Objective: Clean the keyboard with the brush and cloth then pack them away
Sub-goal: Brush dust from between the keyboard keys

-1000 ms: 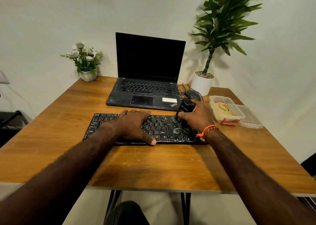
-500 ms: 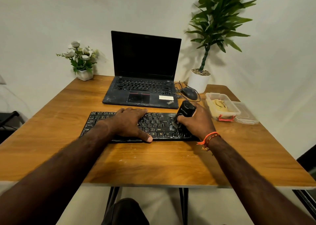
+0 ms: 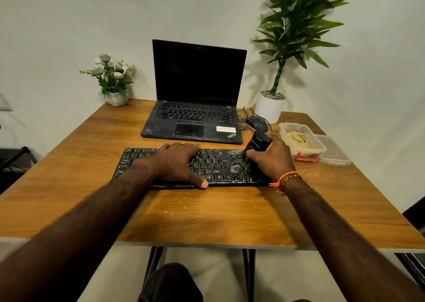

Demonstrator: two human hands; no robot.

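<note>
Right hand grips brush, bristles blurred; left hand flat on keyboard.

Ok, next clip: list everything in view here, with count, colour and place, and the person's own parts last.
keyboard: 1, black and dusty, table centre
brush: 1, black, bristles down on the keyboard's right end
cloth: 1, yellowish, inside the container
container: 1, clear plastic with red clip, right of the keyboard
lid: 1, clear, flat beside the container
laptop: 1, black, open, screen dark, behind the keyboard
mouse: 1, black, wired, right of the laptop
flower pot: 1, white with white flowers, far left corner
tall plant: 1, green in white pot, far right
table: 1, brown wood
left hand: 1, rests flat on the keyboard
right hand: 1, orange wristband, grips the brush
</note>
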